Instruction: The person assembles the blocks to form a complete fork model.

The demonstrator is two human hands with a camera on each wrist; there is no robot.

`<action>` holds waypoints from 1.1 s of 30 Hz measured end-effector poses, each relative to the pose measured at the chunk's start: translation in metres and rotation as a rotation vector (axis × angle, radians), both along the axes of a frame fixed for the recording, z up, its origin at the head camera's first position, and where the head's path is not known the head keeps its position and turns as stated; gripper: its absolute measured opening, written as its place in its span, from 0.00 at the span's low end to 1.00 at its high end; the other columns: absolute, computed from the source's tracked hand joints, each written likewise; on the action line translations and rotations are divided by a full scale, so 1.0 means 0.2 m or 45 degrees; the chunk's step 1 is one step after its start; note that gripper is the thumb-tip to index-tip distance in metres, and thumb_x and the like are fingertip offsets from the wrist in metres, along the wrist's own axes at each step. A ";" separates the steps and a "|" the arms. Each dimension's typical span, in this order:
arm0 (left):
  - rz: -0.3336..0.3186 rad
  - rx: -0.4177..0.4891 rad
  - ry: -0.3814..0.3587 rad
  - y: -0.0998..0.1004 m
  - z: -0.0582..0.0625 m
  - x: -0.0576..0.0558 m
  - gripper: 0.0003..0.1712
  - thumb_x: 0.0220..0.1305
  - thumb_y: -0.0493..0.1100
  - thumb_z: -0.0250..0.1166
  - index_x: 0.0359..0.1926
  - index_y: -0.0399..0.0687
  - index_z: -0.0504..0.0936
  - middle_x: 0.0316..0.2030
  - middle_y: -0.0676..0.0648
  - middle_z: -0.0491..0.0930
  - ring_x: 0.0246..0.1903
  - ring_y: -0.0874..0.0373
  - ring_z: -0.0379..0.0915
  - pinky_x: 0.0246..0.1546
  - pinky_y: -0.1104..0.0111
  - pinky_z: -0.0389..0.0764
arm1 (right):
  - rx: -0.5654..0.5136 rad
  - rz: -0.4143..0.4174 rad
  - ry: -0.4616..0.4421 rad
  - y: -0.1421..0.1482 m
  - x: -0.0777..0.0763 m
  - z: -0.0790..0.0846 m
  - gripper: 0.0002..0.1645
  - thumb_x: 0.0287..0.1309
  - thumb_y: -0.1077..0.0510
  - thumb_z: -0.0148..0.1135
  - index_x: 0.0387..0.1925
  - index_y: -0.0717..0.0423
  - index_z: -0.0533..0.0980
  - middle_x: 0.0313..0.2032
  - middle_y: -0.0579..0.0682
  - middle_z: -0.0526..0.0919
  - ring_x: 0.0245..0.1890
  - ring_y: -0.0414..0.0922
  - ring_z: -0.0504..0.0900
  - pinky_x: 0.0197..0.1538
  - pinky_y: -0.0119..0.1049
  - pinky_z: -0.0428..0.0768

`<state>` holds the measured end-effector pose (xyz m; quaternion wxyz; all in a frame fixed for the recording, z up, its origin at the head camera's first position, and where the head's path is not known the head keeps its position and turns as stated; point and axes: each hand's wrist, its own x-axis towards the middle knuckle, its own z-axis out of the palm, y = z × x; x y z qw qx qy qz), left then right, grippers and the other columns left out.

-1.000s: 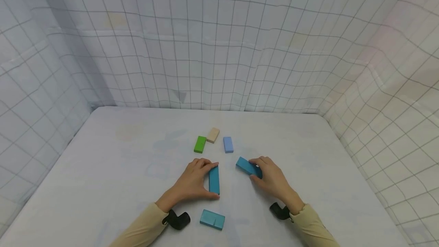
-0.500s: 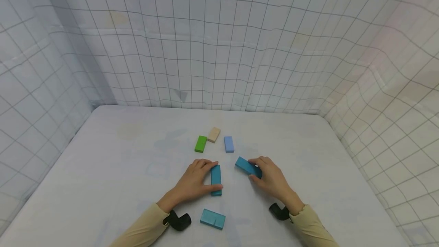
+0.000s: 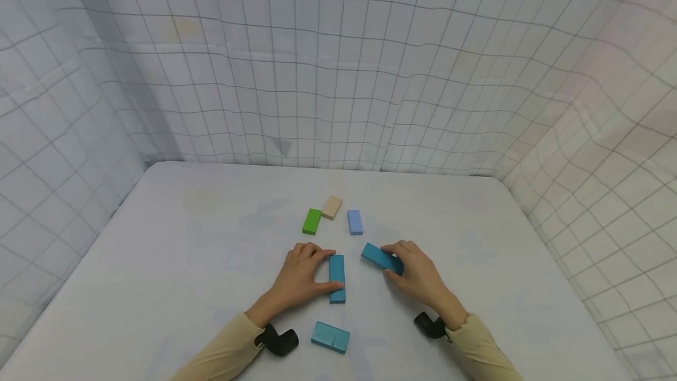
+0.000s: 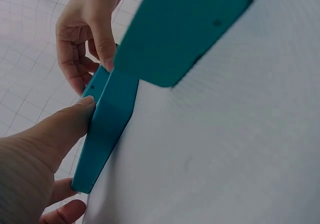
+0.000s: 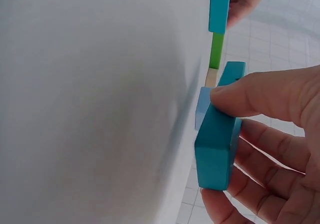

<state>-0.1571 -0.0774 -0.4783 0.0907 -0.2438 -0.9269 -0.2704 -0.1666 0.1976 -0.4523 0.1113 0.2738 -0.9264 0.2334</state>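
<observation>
In the head view my left hand (image 3: 298, 278) pinches a long teal block (image 3: 337, 268) lying roughly lengthwise away from me. Its index fingertip is at the far end, and its thumb crosses the near part. The left wrist view shows that thumb pressed against the teal block's face, with other fingertips at its lower end. To the right, my right hand (image 3: 418, 275) holds a second teal block (image 3: 375, 255) by its right end, slanting toward the upper left. Thumb on one side and fingers on the other grip this block (image 5: 215, 154) in the right wrist view.
Nearer me lies a third teal block (image 3: 330, 337), large in the left wrist view's foreground. Beyond the hands are a green block (image 3: 312, 221), a beige block (image 3: 332, 207) and a light blue block (image 3: 355, 222). Gridded white cloth (image 3: 317, 75) hangs around the white table (image 3: 185, 263).
My left thumb has shifted from the block's near end up onto its near part. That block has turned slightly and edged right. My right hand has stayed nearly still with its block.
</observation>
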 end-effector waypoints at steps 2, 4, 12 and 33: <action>-0.001 0.007 0.005 0.00 0.00 0.00 0.40 0.48 0.67 0.69 0.57 0.49 0.78 0.39 0.50 0.70 0.42 0.53 0.61 0.43 0.59 0.65 | -0.009 0.018 0.009 -0.02 -0.01 0.00 0.26 0.43 0.64 0.76 0.48 0.58 0.79 0.41 0.49 0.79 0.43 0.44 0.76 0.42 0.38 0.78; -0.002 0.012 0.014 0.00 -0.01 0.01 0.40 0.48 0.67 0.69 0.57 0.49 0.78 0.39 0.50 0.69 0.42 0.53 0.61 0.43 0.58 0.65 | -0.014 0.034 0.019 -0.03 -0.01 0.00 0.26 0.42 0.64 0.76 0.47 0.58 0.79 0.40 0.48 0.79 0.42 0.44 0.75 0.42 0.38 0.78; 0.042 0.146 0.025 0.00 -0.04 0.00 0.27 0.54 0.57 0.70 0.50 0.46 0.82 0.40 0.49 0.74 0.45 0.51 0.65 0.46 0.57 0.67 | -0.025 0.067 0.002 -0.09 -0.05 0.02 0.25 0.44 0.64 0.74 0.49 0.58 0.79 0.41 0.48 0.79 0.44 0.44 0.75 0.44 0.37 0.78; 0.080 0.193 0.035 0.01 -0.05 0.00 0.25 0.52 0.57 0.72 0.46 0.47 0.84 0.39 0.50 0.74 0.44 0.51 0.64 0.44 0.56 0.66 | -0.020 0.112 -0.025 -0.23 -0.14 0.04 0.24 0.48 0.63 0.73 0.49 0.58 0.79 0.43 0.49 0.78 0.45 0.44 0.74 0.46 0.38 0.77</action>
